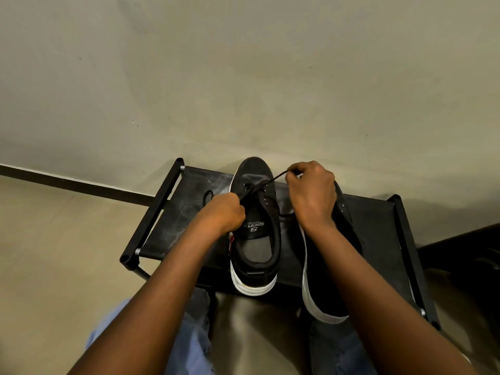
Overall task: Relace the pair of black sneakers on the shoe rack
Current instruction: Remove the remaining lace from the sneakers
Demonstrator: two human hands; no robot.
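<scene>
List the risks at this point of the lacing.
1. The left hand and right hand pull the lace in opposite directions through the front eyelets; an uneven pull may leave unequal ends.
2. The second sneaker overhangs the shoe rack at the heel, under the right forearm; a nudge could tip it off.

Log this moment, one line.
phase: lacing; left hand: grips lace; right hand: pinches lace; sneaker: on shoe rack, toe eyelets threaded; second sneaker: beside
</scene>
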